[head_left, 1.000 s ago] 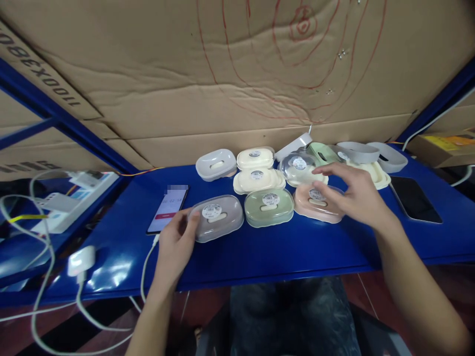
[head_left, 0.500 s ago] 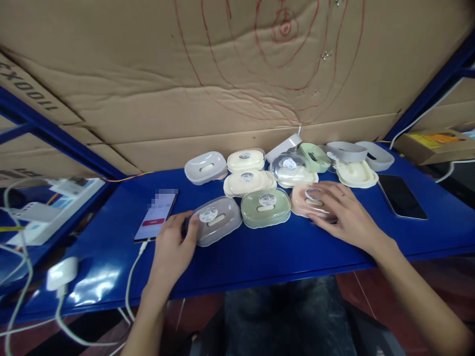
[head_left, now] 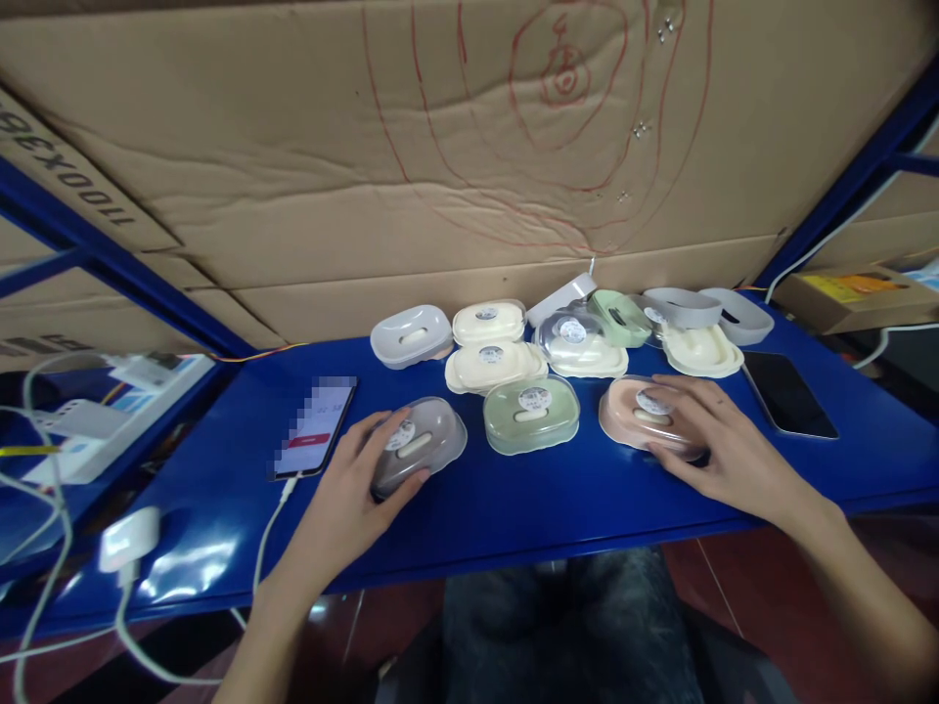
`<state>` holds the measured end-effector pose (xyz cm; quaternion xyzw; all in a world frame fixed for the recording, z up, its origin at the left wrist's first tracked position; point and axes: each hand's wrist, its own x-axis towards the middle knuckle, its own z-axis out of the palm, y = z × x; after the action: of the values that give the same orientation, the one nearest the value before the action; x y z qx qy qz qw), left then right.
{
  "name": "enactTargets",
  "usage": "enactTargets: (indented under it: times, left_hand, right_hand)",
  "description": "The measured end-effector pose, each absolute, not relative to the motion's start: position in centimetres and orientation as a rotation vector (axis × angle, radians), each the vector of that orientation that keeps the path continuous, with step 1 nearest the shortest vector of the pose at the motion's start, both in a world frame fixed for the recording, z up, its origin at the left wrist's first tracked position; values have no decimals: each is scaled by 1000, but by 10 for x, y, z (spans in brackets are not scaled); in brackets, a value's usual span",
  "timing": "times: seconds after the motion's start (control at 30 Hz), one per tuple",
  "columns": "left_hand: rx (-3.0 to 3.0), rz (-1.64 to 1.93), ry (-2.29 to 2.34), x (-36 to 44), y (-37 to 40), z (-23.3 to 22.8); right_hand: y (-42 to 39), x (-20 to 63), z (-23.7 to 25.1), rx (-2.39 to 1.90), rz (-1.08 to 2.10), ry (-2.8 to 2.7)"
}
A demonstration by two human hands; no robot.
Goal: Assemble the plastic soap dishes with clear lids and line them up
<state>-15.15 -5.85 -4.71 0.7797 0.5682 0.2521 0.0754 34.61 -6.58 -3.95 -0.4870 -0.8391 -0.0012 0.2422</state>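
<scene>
Several lidded plastic soap boxes stand on a blue shelf (head_left: 528, 499). My left hand (head_left: 352, 504) grips a grey box with a clear lid (head_left: 425, 445) at the front left. My right hand (head_left: 723, 445) lies over a pink box with a clear lid (head_left: 631, 416) at the front right, fingers curled around its near side. Between the two sits a green box (head_left: 532, 413). Behind them are cream boxes (head_left: 490, 364), a grey open tray (head_left: 412, 335) and more boxes and lids (head_left: 660, 328).
A lit phone (head_left: 317, 430) lies left of the grey box with a white cable (head_left: 264, 538) plugged in. A dark phone (head_left: 788, 393) lies at the right. A white charger (head_left: 130, 536) and power strip (head_left: 110, 411) sit far left. Cardboard (head_left: 469, 147) walls the back.
My left hand has closed over the grey box and turned it slightly. My right hand came down on the pink box and slid it to the right, away from the green one.
</scene>
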Motion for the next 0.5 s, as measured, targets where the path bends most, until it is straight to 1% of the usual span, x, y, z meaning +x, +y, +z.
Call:
enactTargets:
  times: [0.13,0.33,0.5]
  left_hand:
    - [2396,678,1597,-151,-53,-41]
    - [2529,508,1436,-143,-32,-29]
    - [2581,526,1366,-137,-21,-29]
  right_hand:
    - [-59,346,-39,-1299,-1,-2300]
    - [-26,332,-33,-1195,6,-2419]
    - [-19,323,-31,-1139,21,-2433]
